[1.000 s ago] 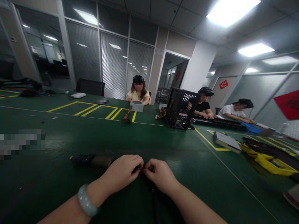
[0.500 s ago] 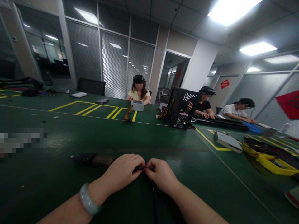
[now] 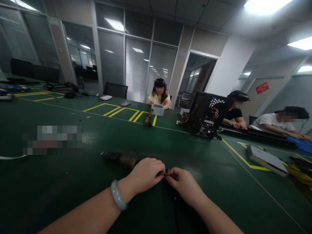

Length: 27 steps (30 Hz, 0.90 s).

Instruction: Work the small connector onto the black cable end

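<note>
A dark electric screwdriver (image 3: pixel 126 160) lies along the green table, its metal tip pointing left. My left hand (image 3: pixel 149 172), with a pale green bangle on the wrist, is closed around the screwdriver's rear end. Touching it from the right, my right hand (image 3: pixel 182 183) pinches a small dark piece at that end, which looks like the cord's plug. Below my fingers a black cord (image 3: pixel 175 204) hangs toward the near edge. The fingertips hide the joint, so I cannot see whether plug and tool are connected.
A black computer case (image 3: pixel 207 113) stands ahead to the right. Beyond it, co-workers sit at the table. A grey power supply (image 3: pixel 158 110) with coloured wires is at the far side. A flat silver box (image 3: pixel 265 160) and yellow trays (image 3: pixel 301 174) lie to the right.
My view has turned to the left, so everything appears further right. Both hands keep their grip at the screwdriver's rear end, with only slight finger movement.
</note>
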Each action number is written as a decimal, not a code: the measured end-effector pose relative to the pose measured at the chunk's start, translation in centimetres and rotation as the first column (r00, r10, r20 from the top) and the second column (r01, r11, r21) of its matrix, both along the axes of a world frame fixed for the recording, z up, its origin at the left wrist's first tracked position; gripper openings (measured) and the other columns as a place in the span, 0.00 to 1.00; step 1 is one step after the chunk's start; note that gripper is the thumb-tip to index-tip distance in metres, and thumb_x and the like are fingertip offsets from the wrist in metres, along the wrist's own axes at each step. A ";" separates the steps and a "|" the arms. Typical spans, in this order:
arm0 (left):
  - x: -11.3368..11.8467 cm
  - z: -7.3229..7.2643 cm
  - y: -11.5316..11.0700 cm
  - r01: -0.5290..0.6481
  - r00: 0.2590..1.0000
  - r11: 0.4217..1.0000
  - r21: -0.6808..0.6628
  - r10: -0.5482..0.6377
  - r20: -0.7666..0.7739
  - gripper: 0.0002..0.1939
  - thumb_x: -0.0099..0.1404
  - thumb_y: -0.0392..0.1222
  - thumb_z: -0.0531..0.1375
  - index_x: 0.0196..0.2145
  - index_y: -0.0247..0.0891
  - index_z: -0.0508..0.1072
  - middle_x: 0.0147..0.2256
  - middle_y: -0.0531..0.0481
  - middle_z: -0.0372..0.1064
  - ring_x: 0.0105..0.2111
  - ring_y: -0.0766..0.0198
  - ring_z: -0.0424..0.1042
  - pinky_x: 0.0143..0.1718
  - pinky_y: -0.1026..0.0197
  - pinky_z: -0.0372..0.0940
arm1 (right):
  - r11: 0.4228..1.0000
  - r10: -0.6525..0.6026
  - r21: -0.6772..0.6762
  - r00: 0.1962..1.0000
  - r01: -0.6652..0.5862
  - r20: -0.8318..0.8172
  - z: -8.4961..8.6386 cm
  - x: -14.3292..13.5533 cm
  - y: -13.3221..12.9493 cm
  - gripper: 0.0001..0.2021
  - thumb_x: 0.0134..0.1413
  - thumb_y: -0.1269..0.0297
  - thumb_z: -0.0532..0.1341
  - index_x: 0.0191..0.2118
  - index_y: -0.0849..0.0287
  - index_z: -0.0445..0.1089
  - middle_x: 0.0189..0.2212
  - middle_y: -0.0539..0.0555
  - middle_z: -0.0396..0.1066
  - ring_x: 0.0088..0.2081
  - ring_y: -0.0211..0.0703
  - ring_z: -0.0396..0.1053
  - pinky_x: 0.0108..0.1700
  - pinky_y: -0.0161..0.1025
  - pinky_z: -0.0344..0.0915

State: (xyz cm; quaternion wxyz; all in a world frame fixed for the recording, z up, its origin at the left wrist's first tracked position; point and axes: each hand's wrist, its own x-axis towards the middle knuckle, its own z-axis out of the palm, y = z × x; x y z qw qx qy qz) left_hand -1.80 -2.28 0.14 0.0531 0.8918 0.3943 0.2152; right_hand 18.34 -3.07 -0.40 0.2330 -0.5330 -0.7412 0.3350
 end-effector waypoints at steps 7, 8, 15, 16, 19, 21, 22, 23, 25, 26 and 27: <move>0.0 0.1 -0.1 0.000 1.000 1.000 0.006 0.000 0.022 0.03 0.63 0.39 0.62 0.36 0.42 0.72 0.36 0.54 0.73 0.38 0.60 0.71 0.42 0.58 0.61 | 1.000 0.010 0.008 0.998 -0.011 0.056 -0.2 0.0 0.2 0.08 0.57 0.61 0.59 0.33 0.56 0.74 0.28 0.48 0.75 0.30 0.39 0.71 0.30 0.32 0.58; 0.0 0.0 -0.1 -0.001 1.000 1.000 0.006 0.001 0.023 0.03 0.63 0.40 0.62 0.36 0.42 0.72 0.36 0.54 0.73 0.38 0.60 0.71 0.42 0.58 0.61 | 1.000 0.009 0.011 0.998 -0.010 0.058 -0.3 0.0 0.3 0.08 0.57 0.60 0.59 0.33 0.56 0.74 0.27 0.48 0.75 0.30 0.39 0.71 0.30 0.33 0.58; -0.1 0.1 -0.1 0.004 1.000 1.000 -0.006 -0.004 0.011 0.04 0.64 0.40 0.62 0.38 0.43 0.72 0.37 0.54 0.73 0.40 0.60 0.71 0.43 0.58 0.62 | 1.000 -0.011 0.003 0.999 0.011 0.053 -0.3 0.0 0.2 0.09 0.57 0.60 0.59 0.31 0.57 0.72 0.26 0.48 0.74 0.29 0.40 0.70 0.29 0.33 0.56; -0.1 0.2 -0.1 -0.002 1.000 1.000 -0.010 0.002 0.010 0.05 0.64 0.40 0.62 0.39 0.42 0.71 0.38 0.54 0.73 0.40 0.60 0.71 0.43 0.57 0.62 | 1.000 -0.013 0.005 0.998 0.013 0.053 -0.3 0.0 0.2 0.09 0.57 0.60 0.59 0.31 0.57 0.72 0.26 0.48 0.74 0.29 0.40 0.70 0.29 0.33 0.56; -0.2 0.5 -0.3 -0.024 1.000 0.999 -0.024 0.024 0.002 0.07 0.62 0.40 0.63 0.39 0.42 0.70 0.38 0.53 0.72 0.40 0.59 0.71 0.42 0.57 0.62 | 1.000 -0.011 0.011 0.999 0.010 0.048 -0.4 0.0 0.3 0.09 0.57 0.60 0.59 0.31 0.57 0.72 0.26 0.49 0.74 0.29 0.40 0.70 0.29 0.33 0.57; -0.1 0.7 -0.5 -0.037 0.999 0.999 -0.034 0.036 -0.005 0.07 0.62 0.40 0.63 0.38 0.41 0.69 0.37 0.53 0.72 0.39 0.59 0.71 0.42 0.57 0.62 | 1.000 -0.008 0.017 0.999 0.008 0.043 -0.6 0.0 0.3 0.09 0.57 0.60 0.59 0.30 0.58 0.72 0.26 0.49 0.74 0.29 0.40 0.70 0.29 0.33 0.57; -0.1 0.8 -0.5 -0.041 0.999 0.998 -0.038 0.041 -0.006 0.06 0.62 0.40 0.62 0.38 0.41 0.69 0.37 0.53 0.72 0.39 0.59 0.71 0.42 0.57 0.62 | 1.000 -0.007 0.022 0.999 0.006 0.039 -0.7 0.1 0.4 0.09 0.57 0.60 0.58 0.30 0.58 0.72 0.26 0.49 0.73 0.29 0.40 0.70 0.29 0.33 0.57; -0.1 0.8 -0.6 -0.043 0.999 0.998 -0.043 0.043 -0.006 0.06 0.62 0.39 0.62 0.37 0.41 0.69 0.37 0.52 0.71 0.39 0.59 0.71 0.42 0.57 0.62 | 1.000 -0.006 0.027 0.999 0.005 0.034 -0.8 0.1 0.4 0.09 0.57 0.60 0.59 0.30 0.58 0.72 0.26 0.48 0.73 0.29 0.39 0.69 0.29 0.33 0.57; -0.1 0.9 -0.6 -0.046 0.999 0.998 -0.048 0.046 -0.002 0.05 0.62 0.38 0.61 0.37 0.41 0.69 0.37 0.52 0.71 0.39 0.59 0.71 0.41 0.57 0.62 | 1.000 -0.003 0.031 1.000 0.002 0.025 -0.9 0.1 0.4 0.09 0.57 0.60 0.59 0.30 0.58 0.71 0.26 0.48 0.73 0.29 0.39 0.69 0.30 0.32 0.57; -0.1 0.9 -0.6 -0.041 0.999 0.998 -0.047 0.041 -0.003 0.04 0.62 0.37 0.61 0.37 0.41 0.69 0.37 0.52 0.72 0.39 0.59 0.71 0.41 0.57 0.62 | 1.000 0.000 0.030 1.000 -0.001 0.020 -1.0 0.2 0.5 0.09 0.57 0.60 0.59 0.31 0.58 0.71 0.26 0.48 0.73 0.29 0.39 0.69 0.30 0.32 0.57; -0.1 0.9 -0.6 -0.034 0.999 0.998 -0.044 0.034 -0.005 0.04 0.62 0.37 0.60 0.37 0.41 0.69 0.37 0.52 0.72 0.39 0.59 0.71 0.41 0.57 0.62 | 1.000 0.004 0.029 1.000 -0.005 0.015 -1.0 0.2 0.5 0.08 0.57 0.60 0.59 0.31 0.58 0.71 0.26 0.48 0.73 0.29 0.39 0.70 0.30 0.32 0.57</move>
